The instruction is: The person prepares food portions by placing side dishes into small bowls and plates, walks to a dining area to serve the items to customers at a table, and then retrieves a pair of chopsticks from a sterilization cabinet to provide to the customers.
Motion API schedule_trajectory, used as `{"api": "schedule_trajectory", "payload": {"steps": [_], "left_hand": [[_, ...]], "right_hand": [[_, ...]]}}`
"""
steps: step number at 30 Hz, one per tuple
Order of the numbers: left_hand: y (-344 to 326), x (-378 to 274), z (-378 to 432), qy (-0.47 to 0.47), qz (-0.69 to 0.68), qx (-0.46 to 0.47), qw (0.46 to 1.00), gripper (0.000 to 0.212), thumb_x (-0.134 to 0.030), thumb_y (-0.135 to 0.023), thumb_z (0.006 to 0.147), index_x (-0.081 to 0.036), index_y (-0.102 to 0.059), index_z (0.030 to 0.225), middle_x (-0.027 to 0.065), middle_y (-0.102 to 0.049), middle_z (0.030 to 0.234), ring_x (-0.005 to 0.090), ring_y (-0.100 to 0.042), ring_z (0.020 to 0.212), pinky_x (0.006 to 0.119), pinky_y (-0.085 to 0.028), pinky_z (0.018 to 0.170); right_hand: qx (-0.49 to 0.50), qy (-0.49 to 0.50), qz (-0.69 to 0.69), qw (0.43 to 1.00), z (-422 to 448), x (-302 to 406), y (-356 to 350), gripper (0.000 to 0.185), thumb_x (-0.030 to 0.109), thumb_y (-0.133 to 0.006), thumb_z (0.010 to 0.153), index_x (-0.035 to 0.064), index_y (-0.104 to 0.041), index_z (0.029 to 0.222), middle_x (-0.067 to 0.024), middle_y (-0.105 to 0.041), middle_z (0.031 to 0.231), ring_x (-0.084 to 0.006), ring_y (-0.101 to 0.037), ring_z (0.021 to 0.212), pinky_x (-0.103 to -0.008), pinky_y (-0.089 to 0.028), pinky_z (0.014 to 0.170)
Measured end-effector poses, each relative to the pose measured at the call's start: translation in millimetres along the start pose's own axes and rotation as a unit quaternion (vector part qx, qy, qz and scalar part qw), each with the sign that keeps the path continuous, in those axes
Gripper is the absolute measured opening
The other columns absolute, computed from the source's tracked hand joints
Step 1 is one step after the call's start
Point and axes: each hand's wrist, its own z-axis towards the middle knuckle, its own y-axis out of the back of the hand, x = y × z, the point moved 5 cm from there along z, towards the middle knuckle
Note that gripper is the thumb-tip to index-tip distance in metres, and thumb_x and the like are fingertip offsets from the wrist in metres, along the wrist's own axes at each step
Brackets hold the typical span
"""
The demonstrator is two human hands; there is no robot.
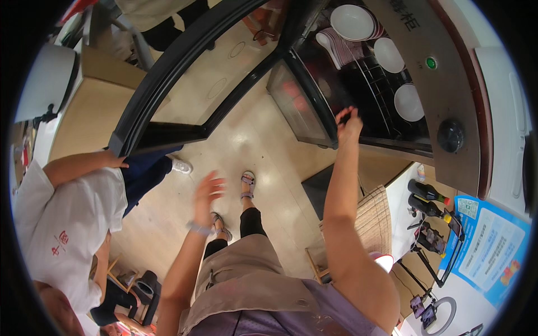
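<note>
My left hand [209,193] hangs above the floor, blurred, its fingers apart and nothing in it. My right hand [349,124] reaches to the lower front edge of an opened dish cabinet [452,96], fingers curled; whether they hold anything is unclear. Inside, a wire rack [378,90] carries a large white bowl [352,22] and two smaller ones, a white bowl [389,55] above a white bowl [408,103]. Near the large bowl a white spoon [330,49] lies against a stack of striped-looking dishes [346,44]. The black-framed glass door [168,71] stands swung wide to the left.
A person in a white shirt [80,218] stands at left, a hand by the door's corner. A second framed glass panel [298,103] hangs below the cabinet. At right are dark bottles [426,191], phones on stands [428,317] and a blue printed sheet [487,248].
</note>
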Motion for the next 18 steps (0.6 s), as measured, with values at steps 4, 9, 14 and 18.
{"api": "schedule_trajectory", "payload": {"steps": [4,9,14,18], "left_hand": [[-129.7,60.1,111.6,0.185,-0.091,0.257,0.944,0.068,-0.055,-0.021,0.093,-0.008,-0.020,0.143,0.0073,-0.025,0.147,0.0197,-0.019,0.136,0.041,-0.014,0.110],[-199.6,67.5,153.2,0.206,-0.022,0.216,0.954,0.067,-0.055,-0.025,0.093,-0.005,-0.027,0.139,0.0085,-0.035,0.140,0.0205,-0.028,0.131,0.039,-0.019,0.108],[-198.7,26.1,32.1,0.186,-0.035,0.462,0.866,0.051,-0.045,-0.034,0.095,-0.004,-0.053,0.118,0.0064,-0.062,0.108,0.0120,-0.058,0.092,0.024,-0.046,0.080],[-169.1,-1.0,-27.1,0.103,-0.012,0.402,0.910,0.041,-0.034,-0.046,0.094,-0.002,-0.055,0.117,0.0107,-0.062,0.106,0.0126,-0.059,0.090,0.026,-0.049,0.078]], "right_hand": [[0.103,-0.085,-0.038,0.990,-123.7,-54.9,25.3,0.024,0.025,-0.038,0.098,0.0042,-0.051,0.097,-0.0014,-0.044,0.067,-0.0103,-0.035,0.050,-0.0240,-0.029,0.044],[0.093,-0.130,-0.114,0.980,-196.4,-72.0,61.3,0.023,0.025,-0.038,0.098,0.0055,-0.051,0.101,0.0012,-0.041,0.067,-0.0084,-0.034,0.053,-0.0221,-0.027,0.046],[0.163,-0.107,-0.142,0.971,-268.4,-72.7,69.5,0.022,0.025,-0.039,0.098,0.0058,-0.049,0.092,-0.0013,-0.046,0.066,-0.0098,-0.040,0.050,-0.0231,-0.031,0.044],[0.225,-0.139,-0.144,0.954,-333.5,-76.7,65.7,0.026,0.027,-0.039,0.098,0.0064,-0.047,0.083,-0.0017,-0.047,0.066,-0.0096,-0.041,0.050,-0.0223,-0.032,0.044]]}}
